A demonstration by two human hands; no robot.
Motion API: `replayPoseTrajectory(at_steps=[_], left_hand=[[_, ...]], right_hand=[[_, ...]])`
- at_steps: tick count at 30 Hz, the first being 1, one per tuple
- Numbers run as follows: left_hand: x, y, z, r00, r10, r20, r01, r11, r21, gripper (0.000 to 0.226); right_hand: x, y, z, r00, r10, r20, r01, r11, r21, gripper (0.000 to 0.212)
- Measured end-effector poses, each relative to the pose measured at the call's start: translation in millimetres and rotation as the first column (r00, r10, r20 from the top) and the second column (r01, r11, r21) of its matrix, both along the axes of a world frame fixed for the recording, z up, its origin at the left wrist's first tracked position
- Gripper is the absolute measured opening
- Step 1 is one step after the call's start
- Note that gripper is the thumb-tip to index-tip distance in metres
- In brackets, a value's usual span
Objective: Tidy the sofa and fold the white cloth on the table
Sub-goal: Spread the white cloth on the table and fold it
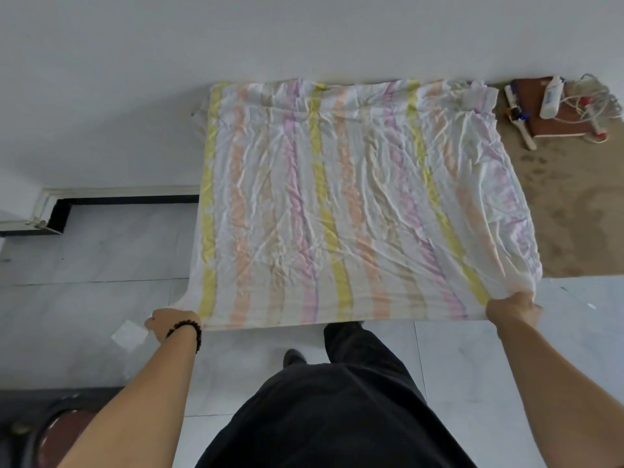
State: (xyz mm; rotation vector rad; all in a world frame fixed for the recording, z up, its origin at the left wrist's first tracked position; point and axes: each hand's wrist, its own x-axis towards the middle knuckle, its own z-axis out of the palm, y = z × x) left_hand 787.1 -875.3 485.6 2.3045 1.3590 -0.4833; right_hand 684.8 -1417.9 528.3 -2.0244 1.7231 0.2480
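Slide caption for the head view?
The left hand and right hand each grip a near corner of the striped white cloth spread over the table.

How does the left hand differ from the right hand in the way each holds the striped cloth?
The left hand has a dark bead bracelet at its wrist; the right hand has a bare wrist. The cloth bunches into folds at the right hand, but lies flatter at the left hand. Both grip a near corner of the cloth.

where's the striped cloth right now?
Head view, centre: the cloth is spread over the left end of the table, its near corners gripped by the left hand and right hand.
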Motion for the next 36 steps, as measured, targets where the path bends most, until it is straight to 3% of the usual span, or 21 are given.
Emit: replayPoseTrajectory(at_steps=[5,9,12,16,20,31,36], left_hand=[[-9,6,-5,0.994,-0.061,-0.087,0.061,0.998,-0.011,0.044],[-3,-8,9,0.997,-0.015,-0.081,0.010,0.998,-0.065,0.056],[10,-32,15,0.981,-0.192,-0.002,0.192,0.980,-0.049,0.058],[31,-82,19,0.866,-0.466,0.179,0.483,0.874,-0.060,0.060],[49,-146,28,0.714,-0.648,0.265,0.677,0.735,-0.028,0.063],[118,-394,11,0.503,-0.845,0.184,0.859,0.513,0.006,0.069],[147,-504,-7,0.364,-0.930,0.059,0.931,0.364,-0.001,0.071]], right_hand=[[-9,1,-3,0.990,0.047,-0.129,-0.043,0.999,0.029,0.058],[-8,5,2,0.985,0.156,-0.072,-0.153,0.987,0.040,0.058],[-3,9,9,0.986,0.167,-0.021,-0.167,0.986,0.016,0.061],[12,1,14,0.972,0.235,0.024,-0.235,0.972,0.011,0.063],[41,-24,10,0.939,0.340,0.049,-0.340,0.940,-0.016,0.063],[163,-177,-35,0.885,0.457,0.086,-0.455,0.890,-0.044,0.046],[206,-241,-48,0.846,0.513,0.147,-0.523,0.852,0.036,0.054]])
